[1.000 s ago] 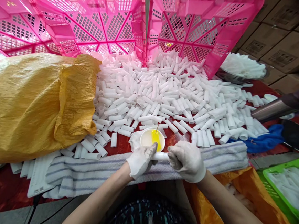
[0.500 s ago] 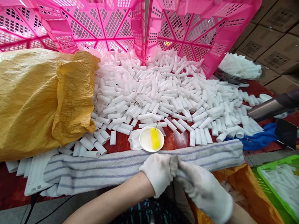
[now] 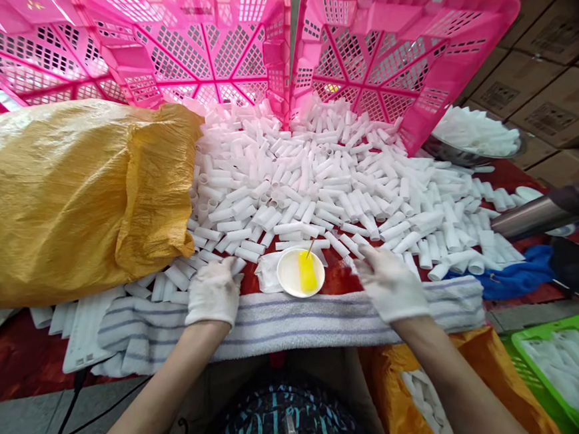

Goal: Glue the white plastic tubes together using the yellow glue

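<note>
Many short white plastic tubes lie heaped over the red table. My left hand, in a white glove, is at the heap's near left edge, its fingertips and thumb closed around one white tube. To the right, my right hand, also gloved, reaches over the striped towel toward the nearest tubes. Its fingers are apart and smeared by motion, and I see nothing held in them. Between the hands sits a small white bowl with a yellow block and a thin stick upright in it.
Pink crates stand on edge behind the heap. A yellow woven sack covers the left side. The striped towel lines the front edge. At right are a metal pole, a blue cloth, an orange sack and a green basket.
My hands were together in front of the bowl and have moved apart. The left went left to the tubes; the right went up and forward over the towel.
</note>
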Motion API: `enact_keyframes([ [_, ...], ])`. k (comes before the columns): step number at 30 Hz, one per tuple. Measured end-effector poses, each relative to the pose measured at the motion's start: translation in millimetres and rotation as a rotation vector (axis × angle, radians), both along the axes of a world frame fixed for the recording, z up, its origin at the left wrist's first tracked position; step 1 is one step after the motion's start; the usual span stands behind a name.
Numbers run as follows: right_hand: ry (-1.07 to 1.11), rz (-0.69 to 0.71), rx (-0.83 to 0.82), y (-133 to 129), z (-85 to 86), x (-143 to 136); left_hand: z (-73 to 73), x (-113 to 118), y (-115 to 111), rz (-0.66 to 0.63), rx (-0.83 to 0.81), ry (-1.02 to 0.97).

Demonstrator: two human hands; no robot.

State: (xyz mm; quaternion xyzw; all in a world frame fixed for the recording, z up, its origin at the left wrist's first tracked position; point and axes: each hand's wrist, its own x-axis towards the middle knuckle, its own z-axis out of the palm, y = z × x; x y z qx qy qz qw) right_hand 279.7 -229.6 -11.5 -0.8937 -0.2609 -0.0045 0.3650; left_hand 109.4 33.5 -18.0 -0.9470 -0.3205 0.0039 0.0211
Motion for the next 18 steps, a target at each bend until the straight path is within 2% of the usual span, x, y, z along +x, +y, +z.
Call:
enact_keyframes([
  [1, -0.085, 0.029, -0.113, 23, -7.4, 8, -1.8, 3, -4, -0.035, -0.024, 0.018],
  [2, -0.126, 0.028, -0.15, 41, -14.9, 14, -3.2, 6, -7, -0.066, -0.051, 0.025],
  [4, -0.172, -0.002, -0.187, 60, -28.0, 23, -4.6, 9, -10, -0.101, -0.1, 0.004],
  [6, -0.163, -0.061, -0.151, 60, -34.7, 26, -4.2, 9, -6, -0.109, -0.157, -0.075],
  [8, -0.114, -0.103, -0.07, 47, -33.8, 22, -3.2, 7, 1, -0.067, -0.239, -0.229],
  [10, 0.099, -0.074, 0.109, 34, -27.8, 14, -3.6, 7, 8, 0.007, -0.445, -0.431],
  [12, 0.444, 0.016, 0.292, 26, -21.8, 3, -6.0, 9, 10, 0.079, -0.791, -0.601],
  [14, 0.72, 0.11, 0.352, 28, -19.7, -7, -9.0, 14, 7, 0.126, -1.143, -0.7],
  [16, 0.794, 0.133, 0.335, 35, -22.1, -13, -10.1, 19, 1, 0.148, -1.361, -0.746],
  [18, 0.72, 0.097, 0.31, 43, -27.5, -15, -8.5, 22, -6, 0.147, -1.444, -0.74],
])
